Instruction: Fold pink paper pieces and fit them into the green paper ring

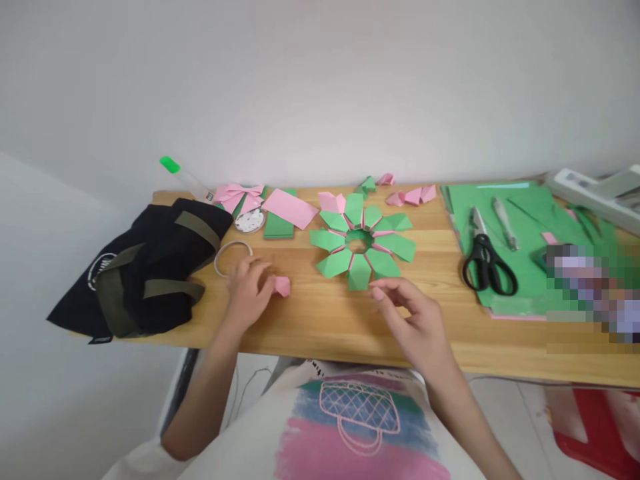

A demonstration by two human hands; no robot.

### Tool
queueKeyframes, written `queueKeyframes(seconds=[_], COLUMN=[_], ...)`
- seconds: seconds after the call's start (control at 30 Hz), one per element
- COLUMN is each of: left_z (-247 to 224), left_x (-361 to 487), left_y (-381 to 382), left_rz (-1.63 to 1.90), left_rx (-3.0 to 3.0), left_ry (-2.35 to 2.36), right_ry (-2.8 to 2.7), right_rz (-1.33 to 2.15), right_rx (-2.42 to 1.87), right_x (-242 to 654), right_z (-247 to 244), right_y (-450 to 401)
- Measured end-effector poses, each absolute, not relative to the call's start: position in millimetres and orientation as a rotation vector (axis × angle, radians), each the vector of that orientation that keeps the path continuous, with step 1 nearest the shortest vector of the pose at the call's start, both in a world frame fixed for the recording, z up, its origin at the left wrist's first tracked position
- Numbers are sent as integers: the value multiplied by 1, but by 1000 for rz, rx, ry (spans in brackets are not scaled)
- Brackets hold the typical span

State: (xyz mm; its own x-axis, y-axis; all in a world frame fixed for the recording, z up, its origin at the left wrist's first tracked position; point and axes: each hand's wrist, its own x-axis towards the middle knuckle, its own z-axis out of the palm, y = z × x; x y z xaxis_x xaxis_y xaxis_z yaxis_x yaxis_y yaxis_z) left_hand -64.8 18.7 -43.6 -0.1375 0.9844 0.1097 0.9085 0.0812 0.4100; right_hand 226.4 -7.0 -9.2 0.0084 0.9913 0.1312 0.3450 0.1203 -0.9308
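A ring-shaped folded-paper flower [359, 273] lies on the wooden table, with green petals, pink folds between them and one pink petal at its upper left. My right hand [413, 317] is at its near side, thumb and forefinger pinched together at the corner of the nearest green petal. My left hand [249, 287] hovers low over the table, fingers curved and apart. Just right of its thumb is a small folded pink paper piece [283, 287], partly hidden by the hand. Behind the left fingers lies a pale ring [233, 244], possibly a tape roll.
Pink sheets [291, 208] and green paper [279, 227] lie at the back left, beside a black bag [165, 267]. Folded pink pieces [413, 195] sit near the wall. At right, black-handled scissors [485, 263] and a pale cutter-like tool [505, 223] rest on green sheets [525, 280].
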Motion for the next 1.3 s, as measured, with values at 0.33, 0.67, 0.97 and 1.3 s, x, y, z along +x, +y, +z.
queueKeyframes(seconds=[0.33,0.67,0.97,1.3], left_z=[-30,10,32,27], left_x=[-95,-6,47,45], left_y=[30,-2,-6,-9], left_rz=[244,1386,1194,1048], left_rx=[1769,1843,1894,2108], left_ry=[2472,1603,1177,1265], right_ry=[-1610,-1736,-1805,-1646], right_rz=[931,616,160,426], right_rx=[-1344,-1092,-1081,-1014], right_x=[225,203,212,218], right_z=[-4,15,14,22], right_y=[-15,-8,-18,-26])
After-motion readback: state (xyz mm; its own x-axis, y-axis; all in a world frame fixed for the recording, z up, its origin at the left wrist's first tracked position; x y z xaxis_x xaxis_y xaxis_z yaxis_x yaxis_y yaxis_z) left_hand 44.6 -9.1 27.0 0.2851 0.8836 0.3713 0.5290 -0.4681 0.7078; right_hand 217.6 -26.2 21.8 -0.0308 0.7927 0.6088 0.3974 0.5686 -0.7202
